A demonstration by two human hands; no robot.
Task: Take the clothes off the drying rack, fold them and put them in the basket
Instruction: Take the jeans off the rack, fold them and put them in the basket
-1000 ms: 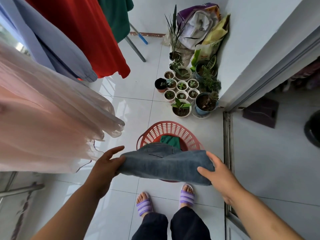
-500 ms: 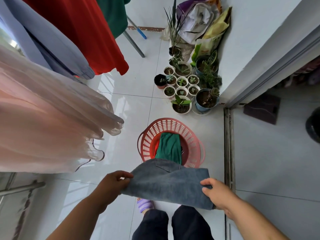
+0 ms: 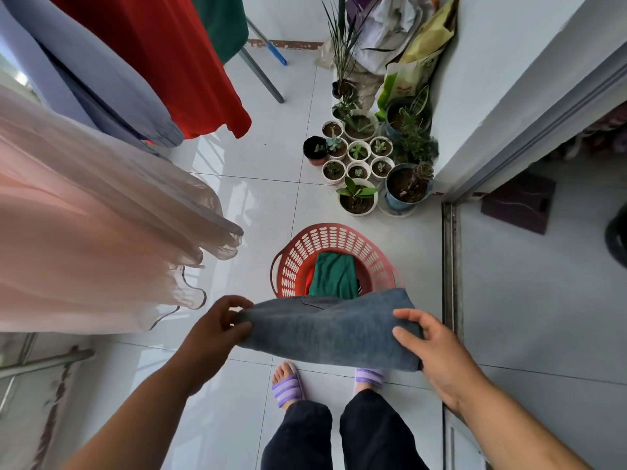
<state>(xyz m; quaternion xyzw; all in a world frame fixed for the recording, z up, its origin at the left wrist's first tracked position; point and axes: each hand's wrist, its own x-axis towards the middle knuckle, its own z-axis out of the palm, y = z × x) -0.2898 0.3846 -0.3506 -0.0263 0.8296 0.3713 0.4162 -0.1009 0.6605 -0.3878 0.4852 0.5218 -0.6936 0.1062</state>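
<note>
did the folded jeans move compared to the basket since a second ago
Yes. The jeans have drawn back toward the person: they hid most of the green garment in the basket then, and now cover only its near rim.

Both bare forearms reach forward and down, held apart. The left hand (image 3: 217,329) pinches one end of the folded grey garment (image 3: 325,330), and the right hand (image 3: 436,347) clasps the other end with its fingers curled.

no legible text, red print on green bag (image 3: 404,83) unreadable
</note>
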